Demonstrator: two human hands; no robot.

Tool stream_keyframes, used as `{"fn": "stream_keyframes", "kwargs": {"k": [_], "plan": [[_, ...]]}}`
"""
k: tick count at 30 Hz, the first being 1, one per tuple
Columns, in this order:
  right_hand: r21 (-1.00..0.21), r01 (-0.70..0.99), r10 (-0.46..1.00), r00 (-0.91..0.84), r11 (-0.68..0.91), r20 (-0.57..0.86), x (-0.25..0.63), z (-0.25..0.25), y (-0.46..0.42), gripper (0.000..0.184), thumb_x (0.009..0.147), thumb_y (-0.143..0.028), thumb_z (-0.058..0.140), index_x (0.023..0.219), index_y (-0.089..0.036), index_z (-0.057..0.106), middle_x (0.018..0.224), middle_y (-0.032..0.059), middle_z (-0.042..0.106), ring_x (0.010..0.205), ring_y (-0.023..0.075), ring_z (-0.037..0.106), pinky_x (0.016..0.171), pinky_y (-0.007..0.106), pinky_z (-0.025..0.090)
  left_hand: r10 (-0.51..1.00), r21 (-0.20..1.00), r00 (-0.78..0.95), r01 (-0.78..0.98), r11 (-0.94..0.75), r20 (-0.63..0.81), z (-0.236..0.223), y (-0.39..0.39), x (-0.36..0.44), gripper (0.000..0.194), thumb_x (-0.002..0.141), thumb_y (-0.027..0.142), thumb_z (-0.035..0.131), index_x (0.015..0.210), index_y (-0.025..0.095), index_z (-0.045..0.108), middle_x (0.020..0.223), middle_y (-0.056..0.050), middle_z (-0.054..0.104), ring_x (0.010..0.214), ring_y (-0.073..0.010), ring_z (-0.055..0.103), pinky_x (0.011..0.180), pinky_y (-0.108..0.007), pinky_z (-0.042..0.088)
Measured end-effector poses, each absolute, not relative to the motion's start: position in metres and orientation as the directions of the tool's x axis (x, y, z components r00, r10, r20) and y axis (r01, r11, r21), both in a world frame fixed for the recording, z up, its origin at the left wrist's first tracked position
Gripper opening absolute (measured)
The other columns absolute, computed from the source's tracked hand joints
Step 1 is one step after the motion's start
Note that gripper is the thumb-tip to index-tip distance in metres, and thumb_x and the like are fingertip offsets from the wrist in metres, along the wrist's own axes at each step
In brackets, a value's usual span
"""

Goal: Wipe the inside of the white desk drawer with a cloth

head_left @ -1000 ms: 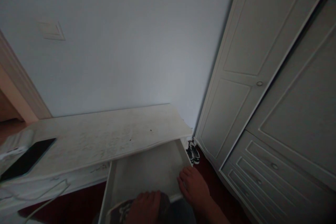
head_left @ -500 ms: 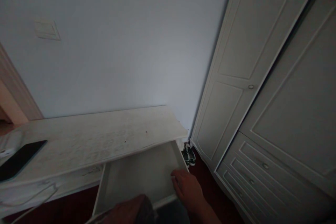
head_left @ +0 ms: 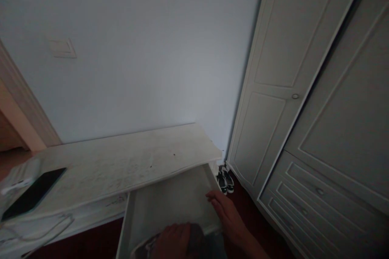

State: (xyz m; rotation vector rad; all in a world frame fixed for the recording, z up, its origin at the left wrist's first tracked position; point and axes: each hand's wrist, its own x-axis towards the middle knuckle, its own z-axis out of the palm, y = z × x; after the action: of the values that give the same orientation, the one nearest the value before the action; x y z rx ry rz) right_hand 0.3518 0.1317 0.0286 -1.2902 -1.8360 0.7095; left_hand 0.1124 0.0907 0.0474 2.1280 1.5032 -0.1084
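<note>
A white drawer (head_left: pixel 170 206) is pulled out from the white table (head_left: pixel 130 153), and its bare bottom shows. My left hand (head_left: pixel 173 238) is at the drawer's front edge, its fingers laid over a dark cloth with a pale pattern (head_left: pixel 196 238). Most of that cloth is cut off by the lower edge of the view, so its kind is unclear. Over the right wall of the drawer is my right hand (head_left: pixel 225 210), fingers stretched inward with nothing in them. Whether it touches the drawer wall is hard to see.
On the table's left end are a black tablet-like slab (head_left: pixel 35 194) and a white device (head_left: pixel 22 176); a pale cable (head_left: pixel 45 236) hangs in front. Dark shoes (head_left: pixel 225 180) stand on the red floor beside the table. A tall white wardrobe (head_left: pixel 267 129) rises at the right.
My left hand has come up and right with the dark cloth, over the drawer's front. My right hand has stayed by the drawer's right wall. The view has shifted slightly.
</note>
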Motion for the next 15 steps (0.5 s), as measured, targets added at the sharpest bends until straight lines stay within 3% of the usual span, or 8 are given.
{"fn": "stream_keyframes", "kwargs": {"k": [4,8,13,15], "plan": [[-0.837,0.428,0.94,-0.172,0.341,0.295,0.356,0.033,0.135,0.053,0.107,-0.062,0.031,0.119,-0.026,0.068,0.117,0.0094,0.073,0.111,0.0261,0.068,0.1,0.041,0.053,0.869,0.387,0.424,0.869,-0.309,-0.257,0.077,0.103,0.205,0.049,0.089,0.03,0.055,0.133,0.013,0.066,0.132,-0.02,0.07,0.123,-0.0373,0.064,0.109,-0.053,0.047],[-0.81,0.475,0.939,-0.179,0.344,0.294,0.355,0.039,0.135,0.056,0.107,-0.065,0.03,0.117,-0.026,0.069,0.117,0.0089,0.073,0.11,0.0252,0.068,0.099,0.038,0.052,0.861,0.387,0.441,0.862,-0.328,-0.253,0.074,0.104,0.23,0.054,0.093,0.013,0.039,0.142,0.01,0.06,0.138,-0.021,0.067,0.127,-0.0349,0.062,0.111,-0.052,0.045],[-0.691,0.588,0.907,-0.288,0.42,0.307,0.348,0.042,0.13,0.055,0.106,-0.068,0.032,0.118,-0.029,0.069,0.116,0.0051,0.073,0.109,0.0224,0.067,0.098,0.033,0.05,0.867,0.405,0.411,0.87,-0.282,-0.28,0.05,0.1,0.169,0.064,0.086,0.03,0.057,0.149,0.021,0.056,0.145,-0.014,0.066,0.132,-0.0354,0.061,0.117,-0.052,0.044],[-0.621,0.645,0.895,-0.312,0.446,0.319,0.345,0.042,0.129,0.054,0.105,-0.069,0.033,0.118,-0.029,0.068,0.116,0.004,0.073,0.11,0.0218,0.067,0.099,0.033,0.049,0.887,0.416,0.396,0.867,-0.276,-0.238,0.03,0.097,0.124,0.065,0.084,0.034,0.062,0.149,0.033,0.057,0.151,-0.006,0.063,0.136,-0.0323,0.06,0.12,-0.045,0.045]]}}
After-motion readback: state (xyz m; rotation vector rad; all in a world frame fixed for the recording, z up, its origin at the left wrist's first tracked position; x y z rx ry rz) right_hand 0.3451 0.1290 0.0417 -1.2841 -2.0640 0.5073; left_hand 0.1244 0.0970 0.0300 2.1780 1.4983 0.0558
